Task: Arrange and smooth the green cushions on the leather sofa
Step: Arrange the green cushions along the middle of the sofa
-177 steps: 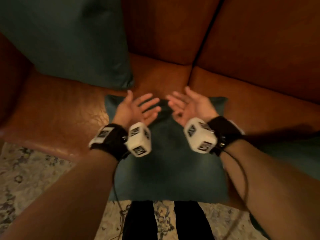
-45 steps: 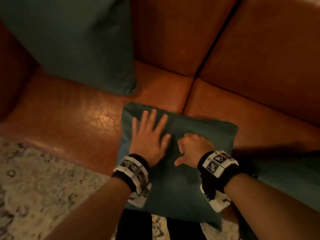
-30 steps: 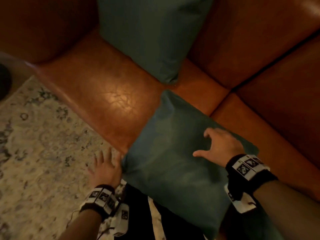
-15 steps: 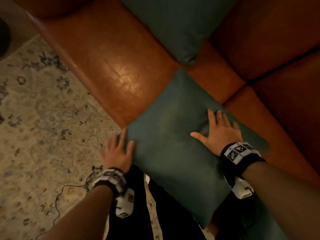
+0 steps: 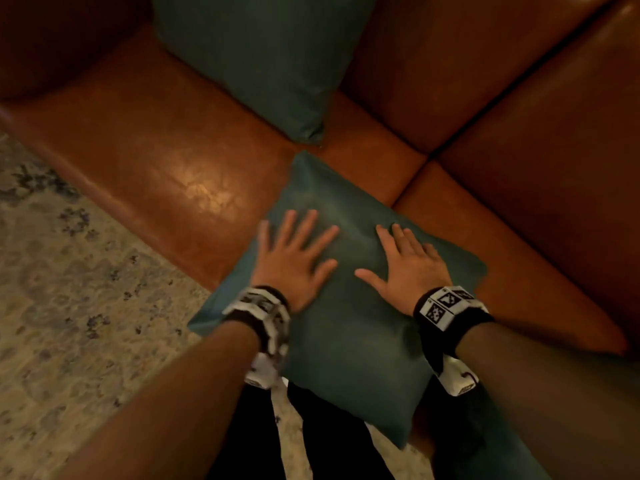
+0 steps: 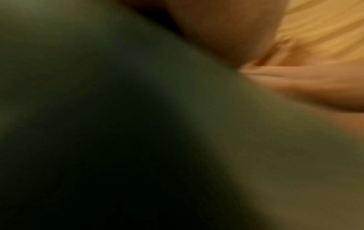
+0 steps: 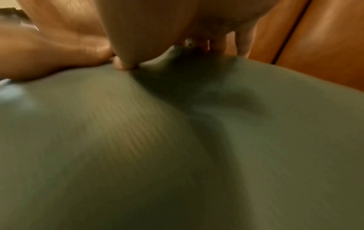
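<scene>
A dark green cushion [image 5: 349, 327] lies flat on the brown leather sofa seat [image 5: 166, 161], turned like a diamond, its near corner hanging over the seat's front edge. My left hand [image 5: 294, 251] presses flat on its left half with fingers spread. My right hand [image 5: 405, 265] presses flat on its right half, thumb out. In both wrist views the green fabric [image 6: 138, 140] [image 7: 177, 147] fills the frame, blurred, with fingers [image 7: 126, 46] pressing into it. A second green cushion [image 5: 263, 53] stands against the sofa back at the top.
A pale patterned rug [image 5: 62, 306] covers the floor on the left. My dark-clad legs [image 5: 332, 441] stand against the sofa front. A seam [image 5: 412, 181] splits the seat into two pads. More green fabric [image 5: 512, 445] shows at the lower right.
My left hand came up from the cushion's left edge near the rug and now lies flat on top. The right hand stayed pressing on the cushion. The view swung right.
</scene>
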Demonstrator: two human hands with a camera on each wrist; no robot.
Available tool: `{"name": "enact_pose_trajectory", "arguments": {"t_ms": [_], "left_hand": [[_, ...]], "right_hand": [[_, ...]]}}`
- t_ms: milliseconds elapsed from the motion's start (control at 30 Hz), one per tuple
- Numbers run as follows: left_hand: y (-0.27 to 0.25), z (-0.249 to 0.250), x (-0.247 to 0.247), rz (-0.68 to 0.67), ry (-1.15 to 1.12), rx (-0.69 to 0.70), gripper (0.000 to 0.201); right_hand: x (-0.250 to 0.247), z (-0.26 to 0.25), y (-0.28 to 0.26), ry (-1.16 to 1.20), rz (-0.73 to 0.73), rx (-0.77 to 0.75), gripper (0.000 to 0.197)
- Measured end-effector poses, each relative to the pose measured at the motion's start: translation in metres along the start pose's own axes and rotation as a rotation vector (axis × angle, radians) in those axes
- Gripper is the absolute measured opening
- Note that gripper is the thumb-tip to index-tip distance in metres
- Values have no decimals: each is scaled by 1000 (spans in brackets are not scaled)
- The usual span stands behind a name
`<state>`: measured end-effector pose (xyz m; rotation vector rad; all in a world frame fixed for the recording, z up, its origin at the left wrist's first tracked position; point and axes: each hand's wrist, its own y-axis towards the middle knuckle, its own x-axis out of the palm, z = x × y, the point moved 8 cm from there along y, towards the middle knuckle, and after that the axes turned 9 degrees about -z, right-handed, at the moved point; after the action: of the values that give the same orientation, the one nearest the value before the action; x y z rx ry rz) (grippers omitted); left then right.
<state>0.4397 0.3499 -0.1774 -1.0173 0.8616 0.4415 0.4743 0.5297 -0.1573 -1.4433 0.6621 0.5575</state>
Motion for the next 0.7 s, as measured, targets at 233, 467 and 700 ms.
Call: {"name": "enact_pose_trajectory", "arguments": {"t_ms": [233, 467, 700], "left_hand": [[13, -78, -70, -18, -42, -247, 63], [64, 91, -48, -216, 273, 465, 58], [90, -55, -68, -291, 164, -136, 55]], "right_hand": [[19, 90, -28, 293, -20, 268, 78], [-5, 19, -3, 211, 51, 16, 72], [53, 145, -30, 363, -141, 349, 66]]}}
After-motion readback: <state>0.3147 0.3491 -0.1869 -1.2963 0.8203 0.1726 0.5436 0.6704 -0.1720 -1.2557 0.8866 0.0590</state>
